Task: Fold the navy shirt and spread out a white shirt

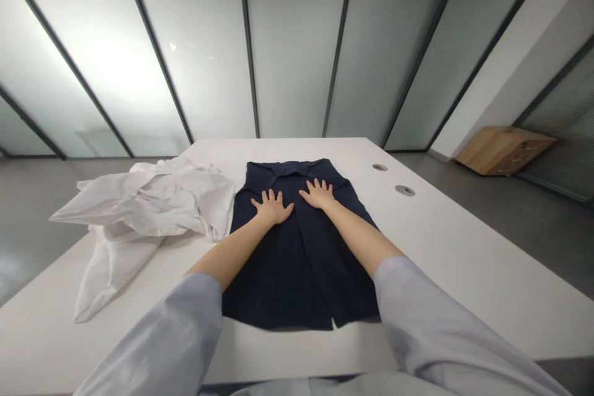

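Navy fabric, as seen from where I stand: 1 collared shirt (288, 272) lies flat on the white table (459, 260), collar at the end away from the person. Both hands rest palm down on the shirt's upper part, fingers spread wide and gripping nothing. Left hand (273, 207) sits left of the shirt's front placket, right hand (319, 193) to its right. Crumpled white clothing (153, 198) is heaped just left of the shirt. Noted right of the shirt: 2 round cable grommets (405, 190) and, well apart, 1 wooden cabinet (494, 148).
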`<state>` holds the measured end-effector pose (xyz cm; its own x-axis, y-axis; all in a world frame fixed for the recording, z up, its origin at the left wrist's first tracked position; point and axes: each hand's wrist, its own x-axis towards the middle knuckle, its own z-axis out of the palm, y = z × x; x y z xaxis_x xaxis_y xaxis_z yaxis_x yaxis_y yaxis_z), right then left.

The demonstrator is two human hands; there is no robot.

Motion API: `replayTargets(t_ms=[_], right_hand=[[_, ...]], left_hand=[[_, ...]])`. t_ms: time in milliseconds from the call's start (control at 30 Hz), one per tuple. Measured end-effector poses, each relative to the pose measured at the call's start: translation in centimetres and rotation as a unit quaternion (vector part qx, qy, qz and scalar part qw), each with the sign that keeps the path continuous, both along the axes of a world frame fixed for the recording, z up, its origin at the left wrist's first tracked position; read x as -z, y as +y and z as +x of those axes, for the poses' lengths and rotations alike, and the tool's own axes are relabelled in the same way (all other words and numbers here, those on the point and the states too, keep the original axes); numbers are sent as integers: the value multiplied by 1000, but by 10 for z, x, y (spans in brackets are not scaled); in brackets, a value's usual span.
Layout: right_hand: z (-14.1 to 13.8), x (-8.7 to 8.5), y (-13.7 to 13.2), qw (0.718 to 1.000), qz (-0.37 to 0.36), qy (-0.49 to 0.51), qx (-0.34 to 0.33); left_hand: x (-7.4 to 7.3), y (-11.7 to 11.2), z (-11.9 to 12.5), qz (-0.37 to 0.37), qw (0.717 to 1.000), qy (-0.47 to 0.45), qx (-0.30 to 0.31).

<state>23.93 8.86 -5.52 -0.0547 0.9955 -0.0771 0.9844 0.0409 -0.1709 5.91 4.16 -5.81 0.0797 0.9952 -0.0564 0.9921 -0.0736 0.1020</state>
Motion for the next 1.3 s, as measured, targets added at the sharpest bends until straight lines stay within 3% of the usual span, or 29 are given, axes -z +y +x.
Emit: replayTargets(t_ms=[200, 433, 533, 700, 1033, 1133, 1300], right_hand=[[0, 2, -15, 999, 52, -14, -6], [1, 4, -36, 1000, -13, -2, 14], [1, 4, -30, 1000, -15, -2, 15], [2, 5, -11, 1000, -19, 2, 11], [7, 4, 11, 1000, 3, 2, -13], [9, 3, 3, 999, 15, -4, -31], [17, 5, -36, 999, 2, -16, -34]], left_hand=[[-1, 25, -5, -6, 1000, -2, 17], [-5, 22, -6, 70, 997, 4, 38], [-8, 11, -5, 90, 995, 16, 37], [-8, 1, -2, -7, 1000, 1, -16], [-8, 27, -8, 3, 1000, -2, -5], [-7, 20, -14, 6, 1000, -2, 9], [-2, -6, -23, -12, 1000, 6, 27]])
